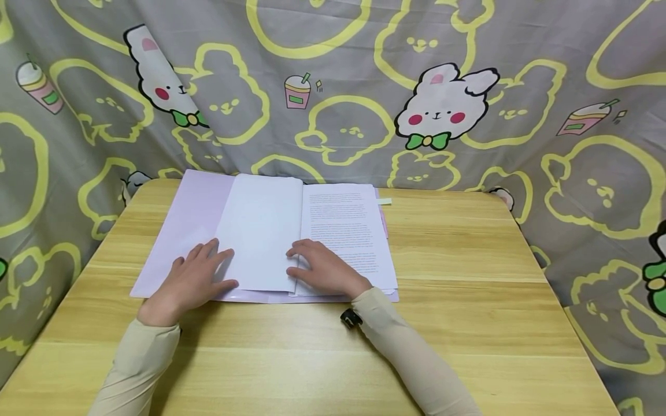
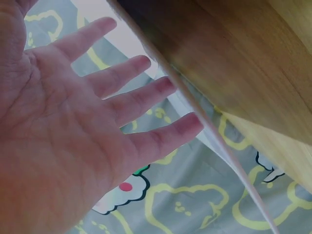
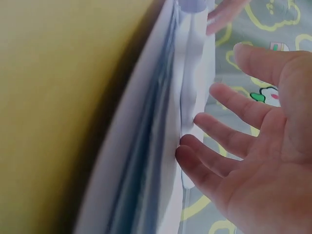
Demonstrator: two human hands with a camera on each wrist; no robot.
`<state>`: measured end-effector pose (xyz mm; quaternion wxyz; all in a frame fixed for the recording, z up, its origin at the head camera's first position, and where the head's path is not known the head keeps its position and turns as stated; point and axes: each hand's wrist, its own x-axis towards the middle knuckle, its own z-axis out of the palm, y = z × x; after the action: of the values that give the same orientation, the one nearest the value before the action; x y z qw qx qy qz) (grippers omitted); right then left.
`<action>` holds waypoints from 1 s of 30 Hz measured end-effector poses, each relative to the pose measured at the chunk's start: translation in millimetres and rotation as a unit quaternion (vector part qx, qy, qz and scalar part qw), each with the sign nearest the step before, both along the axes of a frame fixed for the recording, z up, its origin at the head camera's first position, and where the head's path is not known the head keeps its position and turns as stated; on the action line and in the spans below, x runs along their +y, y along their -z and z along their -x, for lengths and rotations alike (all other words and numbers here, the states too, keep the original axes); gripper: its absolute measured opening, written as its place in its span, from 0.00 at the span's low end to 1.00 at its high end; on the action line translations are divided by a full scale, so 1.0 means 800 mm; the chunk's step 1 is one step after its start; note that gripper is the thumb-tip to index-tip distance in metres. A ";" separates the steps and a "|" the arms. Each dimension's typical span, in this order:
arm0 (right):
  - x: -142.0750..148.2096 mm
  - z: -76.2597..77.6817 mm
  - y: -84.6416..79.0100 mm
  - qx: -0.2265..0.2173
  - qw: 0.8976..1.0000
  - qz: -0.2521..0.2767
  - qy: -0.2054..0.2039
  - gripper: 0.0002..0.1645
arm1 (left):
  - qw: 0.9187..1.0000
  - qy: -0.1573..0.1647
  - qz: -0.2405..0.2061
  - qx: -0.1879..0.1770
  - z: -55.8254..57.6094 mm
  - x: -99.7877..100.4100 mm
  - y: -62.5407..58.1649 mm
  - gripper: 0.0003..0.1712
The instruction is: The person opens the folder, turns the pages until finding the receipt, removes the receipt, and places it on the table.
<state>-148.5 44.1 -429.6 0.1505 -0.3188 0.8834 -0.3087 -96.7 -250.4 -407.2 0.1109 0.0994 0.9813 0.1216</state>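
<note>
A light purple folder (image 1: 195, 202) lies spread open on the wooden table, holding a stack of paper. Its left side shows a blank white sheet (image 1: 262, 225), and the right side a page of printed text (image 1: 340, 222). My left hand (image 1: 189, 280) has its fingers spread over the folder's left cover, with thumb and index fingertip at the edge of the blank sheet. In the left wrist view, nothing is between its fingers. The fingertips of my right hand (image 1: 325, 268) reach the fold between the two pages; in the right wrist view, those fingers (image 3: 234, 134) are loosely bent against the paper.
A pale green tab (image 1: 384, 201) and a pink tab (image 1: 385, 224) stick out at the folder's right edge. The wooden table (image 1: 468, 289) extends around it. Behind hangs a grey curtain (image 1: 354, 75) with cartoon animals. A black strap piece (image 1: 351, 318) sits by the right cuff.
</note>
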 end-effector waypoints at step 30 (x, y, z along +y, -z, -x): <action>0.140 0.060 -0.026 -0.044 0.962 0.123 0.241 0.32 | 1.000 0.004 0.002 0.000 -0.002 0.002 -0.002 0.41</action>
<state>-196.6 156.2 -408.4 0.0701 -0.0980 0.8820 -0.4556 -94.8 -249.0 -405.5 0.1116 0.1033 0.9812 0.1190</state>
